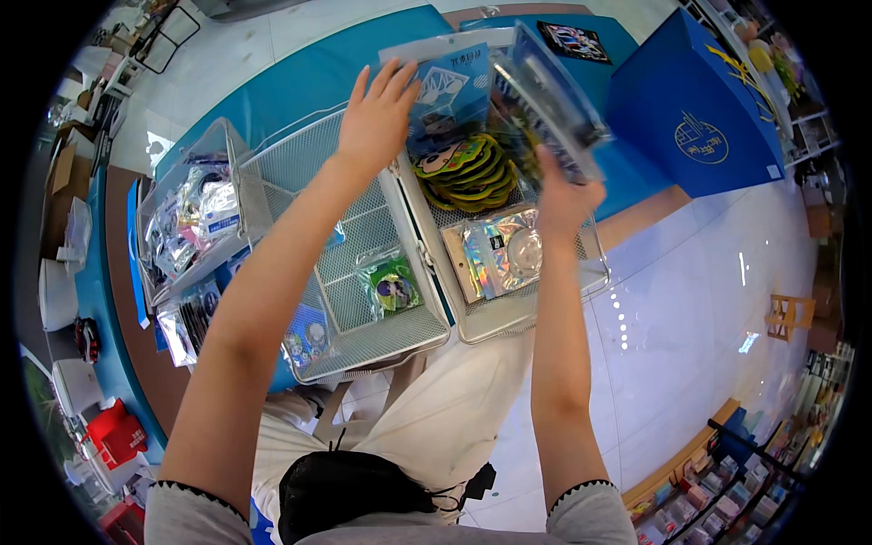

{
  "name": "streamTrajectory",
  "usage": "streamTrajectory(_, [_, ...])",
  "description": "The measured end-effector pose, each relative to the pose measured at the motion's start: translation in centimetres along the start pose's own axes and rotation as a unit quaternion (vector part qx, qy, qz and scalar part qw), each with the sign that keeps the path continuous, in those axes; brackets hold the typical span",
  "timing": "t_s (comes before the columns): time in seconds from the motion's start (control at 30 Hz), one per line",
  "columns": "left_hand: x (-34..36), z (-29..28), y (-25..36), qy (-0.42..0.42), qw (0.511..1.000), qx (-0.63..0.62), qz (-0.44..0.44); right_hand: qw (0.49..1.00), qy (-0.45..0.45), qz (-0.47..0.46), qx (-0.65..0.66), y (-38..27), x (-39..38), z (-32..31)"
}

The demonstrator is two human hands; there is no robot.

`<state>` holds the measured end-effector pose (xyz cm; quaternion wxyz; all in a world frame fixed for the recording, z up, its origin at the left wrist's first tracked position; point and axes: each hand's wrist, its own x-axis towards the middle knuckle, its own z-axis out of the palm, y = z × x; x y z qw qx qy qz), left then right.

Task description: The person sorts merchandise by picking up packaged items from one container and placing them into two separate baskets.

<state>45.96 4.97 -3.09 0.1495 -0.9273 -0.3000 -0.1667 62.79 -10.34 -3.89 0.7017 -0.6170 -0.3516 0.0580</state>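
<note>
My right hand (pixel 565 195) is closed on the lower end of a clear-covered flat package (pixel 554 100), dark inside and blurred by motion, tilted over the far right of a wire mesh basket (pixel 509 318). My left hand (pixel 377 118), fingers spread, lies against the left edge of a light blue flat package (pixel 451 91) standing at the back of that basket. In front of it lies a stack of round yellow-green packs (pixel 465 173) with a cartoon print. Nearer me are a shiny holographic pouch (pixel 500 259) and a brown card, partly covered.
Left of it, a divided mesh basket (pixel 354 236) holds a green pack (pixel 392 286). A clear bin (pixel 186 213) of small bagged goods stands farther left. On the teal table (pixel 300 82) sit a dark packet (pixel 574 42) and a large blue paper bag (pixel 695 109) at the right.
</note>
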Motion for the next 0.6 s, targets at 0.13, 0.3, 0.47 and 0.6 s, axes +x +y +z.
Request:
streamTrajectory(0.13, [0.7,0.5,-1.2,0.036,0.981,-0.192,-0.005,0.985,-0.142,0.054,0.077,-2.0,4.5,-1.1])
streamTrajectory(0.3, [0.7,-0.4,0.8,0.036,0.736,-0.646,-0.201,0.951,-0.284,0.093,0.082,3.1,8.2,4.2])
streamTrajectory(0.47, [0.4,0.8,0.5,-0.028,0.838,-0.468,-0.281,0.965,-0.233,0.118,-0.017,9.4,6.4,8.6])
streamTrajectory(0.6, [1.0,0.9,-0.4,-0.035,0.866,-0.389,-0.311,0.964,-0.203,0.169,-0.018,9.0,5.6,9.5])
